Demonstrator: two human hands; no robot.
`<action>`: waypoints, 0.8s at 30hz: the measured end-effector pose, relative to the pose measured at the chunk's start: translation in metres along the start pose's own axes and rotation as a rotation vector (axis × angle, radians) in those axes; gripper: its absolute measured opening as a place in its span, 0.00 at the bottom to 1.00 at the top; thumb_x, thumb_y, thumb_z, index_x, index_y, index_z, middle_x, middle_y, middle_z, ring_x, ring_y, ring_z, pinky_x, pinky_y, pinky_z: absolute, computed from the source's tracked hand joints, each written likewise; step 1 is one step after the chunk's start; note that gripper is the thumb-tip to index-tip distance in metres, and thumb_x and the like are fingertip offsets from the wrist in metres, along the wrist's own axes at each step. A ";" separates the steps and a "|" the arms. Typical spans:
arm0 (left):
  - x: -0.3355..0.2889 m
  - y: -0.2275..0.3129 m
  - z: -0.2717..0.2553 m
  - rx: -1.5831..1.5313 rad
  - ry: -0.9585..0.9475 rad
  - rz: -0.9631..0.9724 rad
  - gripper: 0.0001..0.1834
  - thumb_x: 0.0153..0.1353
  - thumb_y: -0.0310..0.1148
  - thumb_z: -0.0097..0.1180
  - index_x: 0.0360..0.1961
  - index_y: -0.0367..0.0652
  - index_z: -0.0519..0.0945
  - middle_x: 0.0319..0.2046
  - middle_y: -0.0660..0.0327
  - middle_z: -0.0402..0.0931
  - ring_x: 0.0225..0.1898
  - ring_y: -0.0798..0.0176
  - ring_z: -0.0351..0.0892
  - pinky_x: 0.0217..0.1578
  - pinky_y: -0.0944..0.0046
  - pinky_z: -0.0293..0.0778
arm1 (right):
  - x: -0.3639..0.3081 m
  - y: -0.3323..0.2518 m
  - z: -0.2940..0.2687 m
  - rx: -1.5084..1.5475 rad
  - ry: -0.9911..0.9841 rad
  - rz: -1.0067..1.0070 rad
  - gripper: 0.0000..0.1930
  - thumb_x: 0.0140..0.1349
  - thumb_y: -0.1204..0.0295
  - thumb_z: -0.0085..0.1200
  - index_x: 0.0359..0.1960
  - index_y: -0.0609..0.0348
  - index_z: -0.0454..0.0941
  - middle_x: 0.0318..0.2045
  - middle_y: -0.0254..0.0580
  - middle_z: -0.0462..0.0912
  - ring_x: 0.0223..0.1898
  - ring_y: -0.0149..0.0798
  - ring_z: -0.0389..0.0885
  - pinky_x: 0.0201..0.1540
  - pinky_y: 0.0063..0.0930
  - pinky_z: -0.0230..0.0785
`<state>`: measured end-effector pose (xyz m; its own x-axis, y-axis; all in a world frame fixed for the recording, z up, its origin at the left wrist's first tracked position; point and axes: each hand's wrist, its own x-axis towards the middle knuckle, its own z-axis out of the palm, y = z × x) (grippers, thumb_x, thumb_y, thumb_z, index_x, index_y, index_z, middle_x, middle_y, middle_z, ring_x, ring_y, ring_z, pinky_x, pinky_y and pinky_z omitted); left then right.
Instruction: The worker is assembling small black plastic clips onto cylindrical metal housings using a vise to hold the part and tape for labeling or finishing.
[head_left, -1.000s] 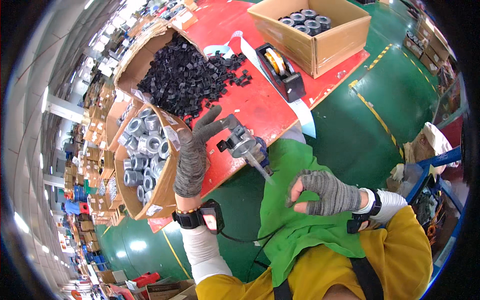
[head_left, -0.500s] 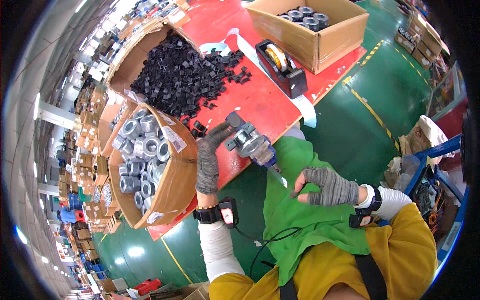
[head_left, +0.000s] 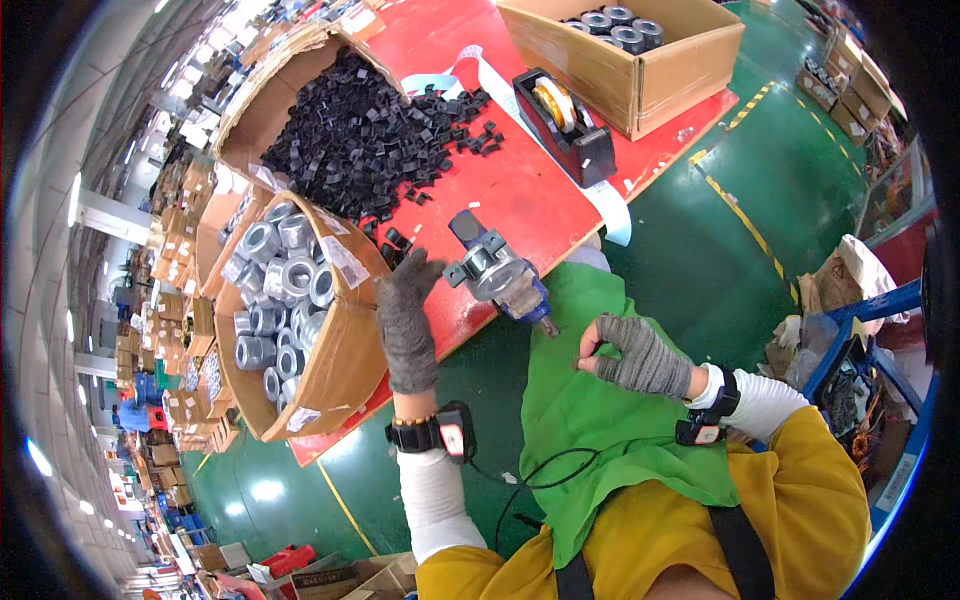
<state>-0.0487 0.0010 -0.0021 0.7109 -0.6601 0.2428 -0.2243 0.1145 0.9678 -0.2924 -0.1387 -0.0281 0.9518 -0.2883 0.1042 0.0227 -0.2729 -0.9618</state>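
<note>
Jutting past table edge (head_left: 458, 336), fixture (head_left: 492, 275), right hand (head_left: 645, 356) apart

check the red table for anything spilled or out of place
Small black pieces spread from the ragged-edged cardboard box onto the red table, some lying scattered, which looks like a spill. A pale paper strip also hangs over the table's edge. Either could be deliberate; I can't tell.
</note>
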 end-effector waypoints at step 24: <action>-0.093 -0.004 0.085 0.059 -0.165 -0.551 0.10 0.55 0.35 0.58 0.28 0.37 0.80 0.13 0.64 0.72 0.15 0.73 0.68 0.19 0.72 0.63 | 0.022 -0.007 -0.030 -0.131 0.094 -0.068 0.08 0.53 0.70 0.56 0.29 0.61 0.73 0.26 0.39 0.76 0.32 0.33 0.75 0.37 0.26 0.67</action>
<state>-0.1709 -0.0015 -0.0345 0.6212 -0.7179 -0.3141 0.1093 -0.3176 0.9419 -0.2809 -0.1707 -0.0109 0.9166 -0.3479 0.1971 0.0403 -0.4102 -0.9111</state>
